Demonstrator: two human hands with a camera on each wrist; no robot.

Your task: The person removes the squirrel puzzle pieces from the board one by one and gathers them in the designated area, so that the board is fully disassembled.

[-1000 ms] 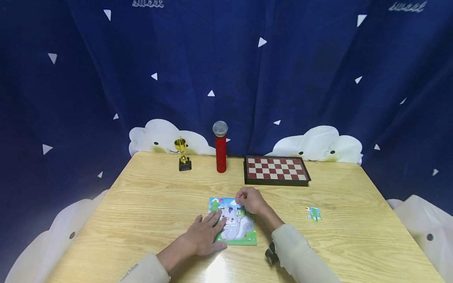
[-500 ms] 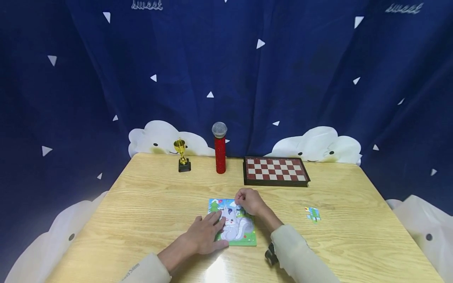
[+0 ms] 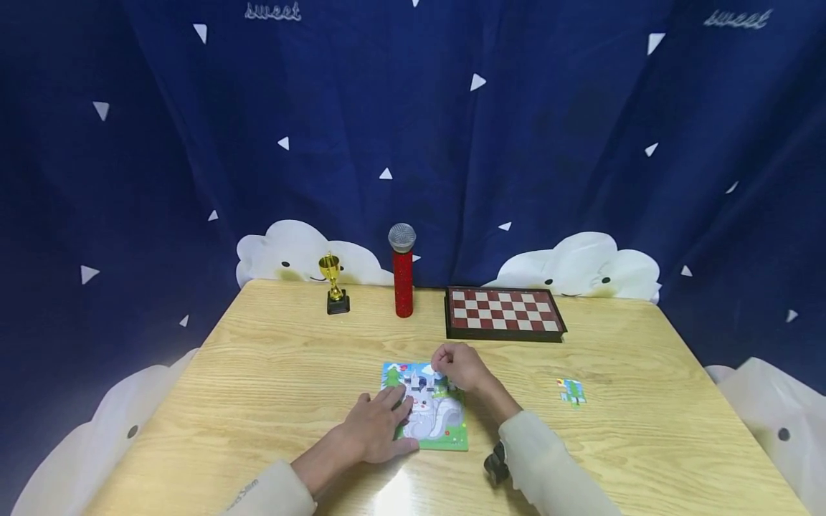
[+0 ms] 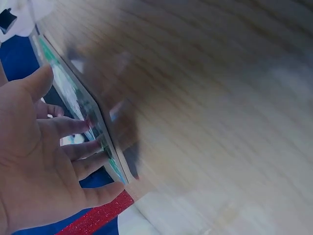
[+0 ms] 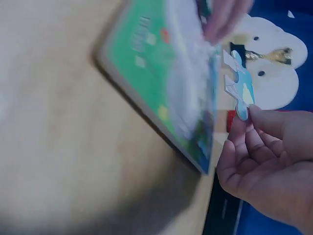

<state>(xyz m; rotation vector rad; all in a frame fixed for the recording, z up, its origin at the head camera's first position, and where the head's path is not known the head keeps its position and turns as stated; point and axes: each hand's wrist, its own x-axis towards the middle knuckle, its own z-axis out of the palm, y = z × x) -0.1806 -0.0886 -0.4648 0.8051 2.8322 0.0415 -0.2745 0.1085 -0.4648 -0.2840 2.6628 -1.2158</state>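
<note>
One puzzle (image 3: 445,416), apparently nearly done

One trophy (image 3: 334,288) stood leftmost. Left hand (image 3: 379,428) rested spread on the puzzle's left side, grasping nothing. One microphone (image 3: 403,276) stood behind. Puzzle lay on the table (image 3: 277,387), mostly assembled. Right hand (image 3: 461,367) pinched one piece (image 5: 243,88) near its far edge. One checkered board (image 3: 505,309) sat behind, one loose piece (image 3: 573,392) rightmost. Two pieces seemingly remained.
</note>
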